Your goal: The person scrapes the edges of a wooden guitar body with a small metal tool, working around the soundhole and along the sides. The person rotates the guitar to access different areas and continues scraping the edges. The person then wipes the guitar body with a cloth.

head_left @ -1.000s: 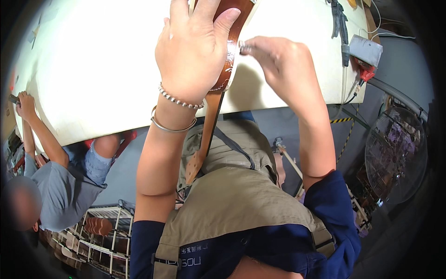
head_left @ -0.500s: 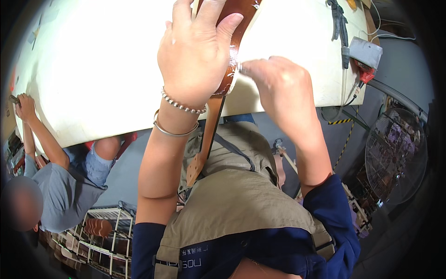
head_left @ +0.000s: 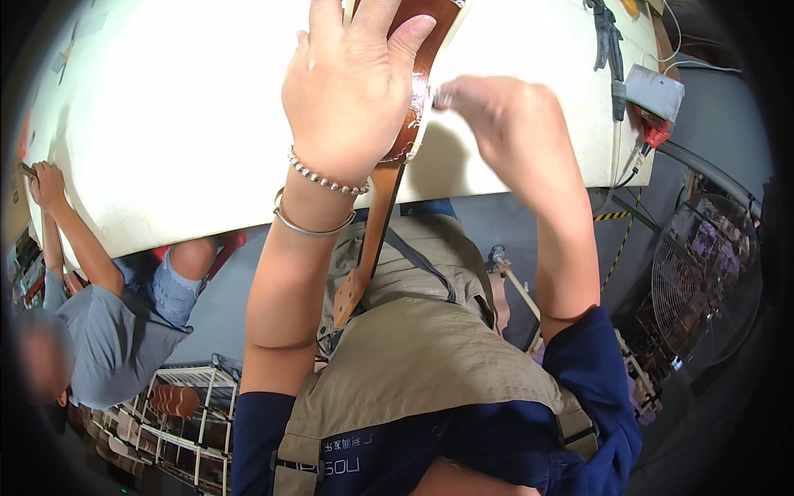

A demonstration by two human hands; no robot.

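A glossy brown stringed instrument [head_left: 415,124] with pale edge binding lies on the white worktable [head_left: 165,124]; its wooden neck [head_left: 364,256] reaches over the front edge toward my body. My left hand [head_left: 347,95] rests on the instrument with fingers spread, their tips cut off at the top. My right hand [head_left: 513,124], slightly blurred, pinches a small metallic piece [head_left: 440,96], too indistinct to name, at the binding along the instrument's right edge. Whitish flakes or marks show near that edge.
At left another person [head_left: 112,314] grips a dark object at the table's edge. At right lie dark tools [head_left: 610,50] and a grey box [head_left: 653,87] with red plug and cables. A standing fan [head_left: 703,277] is right; racks with wooden parts [head_left: 174,413] are lower left.
My right hand dropped along the binding half a second ago and has since risen again toward its earlier height. My left hand and the instrument shifted slightly.
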